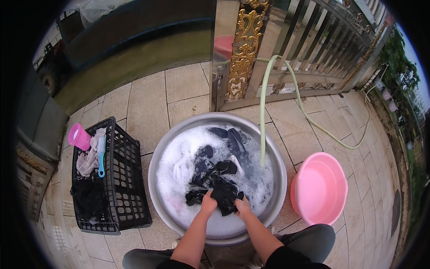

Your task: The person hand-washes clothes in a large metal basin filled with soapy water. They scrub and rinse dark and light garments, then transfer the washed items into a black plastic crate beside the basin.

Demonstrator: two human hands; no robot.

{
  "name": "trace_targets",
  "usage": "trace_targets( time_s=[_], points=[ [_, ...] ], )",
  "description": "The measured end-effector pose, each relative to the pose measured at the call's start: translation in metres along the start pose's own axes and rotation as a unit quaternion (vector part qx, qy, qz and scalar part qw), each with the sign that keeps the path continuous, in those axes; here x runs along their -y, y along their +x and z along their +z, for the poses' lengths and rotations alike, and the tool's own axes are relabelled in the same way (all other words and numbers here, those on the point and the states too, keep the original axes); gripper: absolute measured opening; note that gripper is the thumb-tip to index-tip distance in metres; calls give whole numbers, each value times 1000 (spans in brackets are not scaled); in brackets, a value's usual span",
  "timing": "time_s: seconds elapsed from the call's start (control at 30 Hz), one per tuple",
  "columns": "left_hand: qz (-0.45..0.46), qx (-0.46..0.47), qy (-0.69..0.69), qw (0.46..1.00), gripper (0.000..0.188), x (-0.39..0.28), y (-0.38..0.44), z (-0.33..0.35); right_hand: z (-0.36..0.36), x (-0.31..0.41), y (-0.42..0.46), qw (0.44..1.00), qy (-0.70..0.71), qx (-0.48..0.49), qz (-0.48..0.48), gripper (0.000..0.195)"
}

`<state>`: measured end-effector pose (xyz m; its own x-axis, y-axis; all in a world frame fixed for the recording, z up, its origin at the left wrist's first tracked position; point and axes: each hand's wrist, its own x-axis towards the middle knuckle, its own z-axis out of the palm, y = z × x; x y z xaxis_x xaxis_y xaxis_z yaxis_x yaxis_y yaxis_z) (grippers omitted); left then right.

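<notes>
A wide metal basin (277,161) full of sudsy water stands on the tiles in front of me. Above the foam, my left hand (209,203) and my right hand (241,205) grip a wet black cloth garment (224,196) from either side. Its far part trails into the water. Dark garments (235,139) float toward the far side of the basin. A white cloth (236,165) shows just beyond the black one, and more white cloth (182,164) lies in thick foam at the left. What lies under the suds is hidden.
At left, a black plastic crate (129,188) bears a pink cup (80,137), a blue-handled scrub brush (101,154), a pale rag (88,162) and black cloth (88,201). A pink tub (322,188) stands at right. A green hose (264,101) runs from the metal gate (302,80) into the basin.
</notes>
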<state>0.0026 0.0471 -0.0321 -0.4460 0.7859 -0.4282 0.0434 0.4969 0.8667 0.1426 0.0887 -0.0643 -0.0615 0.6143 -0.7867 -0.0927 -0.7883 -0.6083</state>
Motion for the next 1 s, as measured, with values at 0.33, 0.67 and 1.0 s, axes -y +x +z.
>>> trace_targets(
  time_s=[0.33,0.67,1.0],
  points=[
    [14,39,-115,992,26,17,52,-22,25,-3,85,946,-156,-22,-284,30],
    [48,57,-73,995,27,18,88,-27,49,77,89,870,-277,24,-407,24],
    [-15,118,48,992,24,-3,111,-40,56,125,90,783,-521,0,-341,44]
  ],
)
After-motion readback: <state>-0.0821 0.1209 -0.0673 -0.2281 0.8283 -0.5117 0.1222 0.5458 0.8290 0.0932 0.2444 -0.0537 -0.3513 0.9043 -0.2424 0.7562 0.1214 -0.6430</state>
